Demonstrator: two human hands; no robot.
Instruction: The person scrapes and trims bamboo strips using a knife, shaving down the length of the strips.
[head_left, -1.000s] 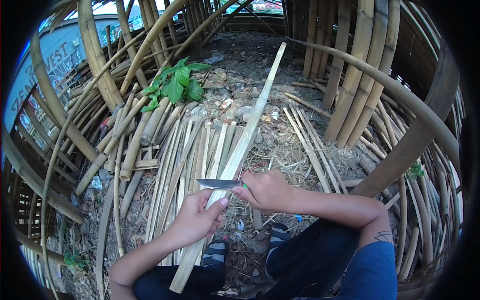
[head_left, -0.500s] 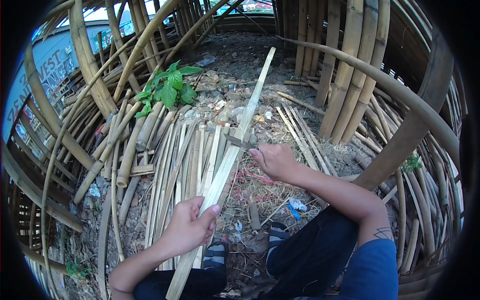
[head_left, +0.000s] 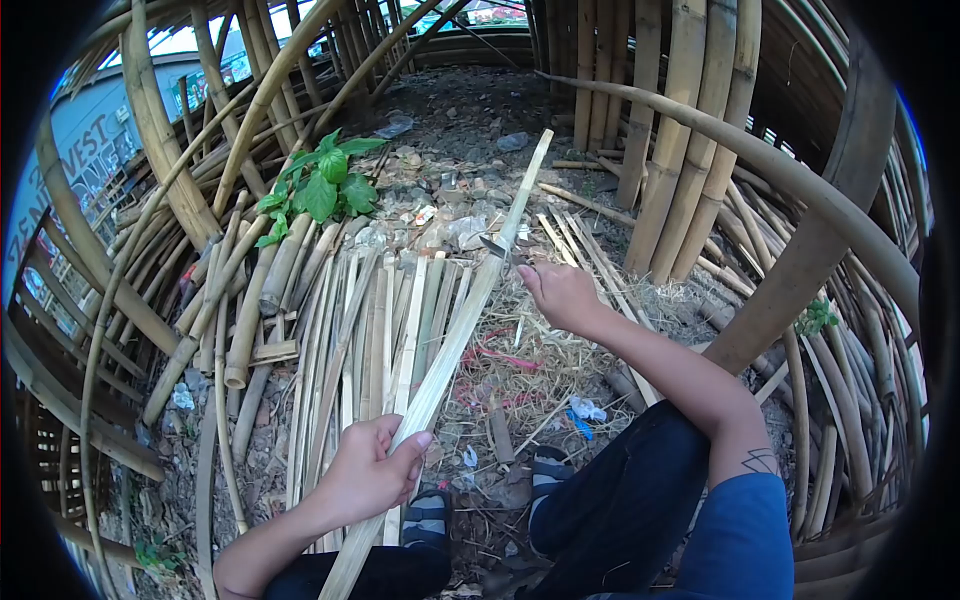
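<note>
A long pale bamboo strip [head_left: 449, 362] slants from my lap up toward the far ground. My left hand [head_left: 372, 468] is closed round its lower part, with the thumb along the top face. In my right hand [head_left: 562, 296] is a knife [head_left: 496, 249], its handle mostly hidden by the fingers. The dark blade lies across the upper part of the strip and touches it. Beneath the strip, several split bamboo slats [head_left: 376, 330] lie side by side on the ground.
Upright bamboo poles [head_left: 684, 150] stand at the right, and a curved pole [head_left: 790, 175] arches across there. More bamboo poles [head_left: 240, 330] are piled at the left beside a leafy plant [head_left: 322, 185]. Straw shavings [head_left: 520, 360] and scraps of litter [head_left: 586, 410] lie near my feet.
The knife and my right hand have moved farther up the strip, away from my body. The strip's far end has dipped slightly. My left hand keeps its hold.
</note>
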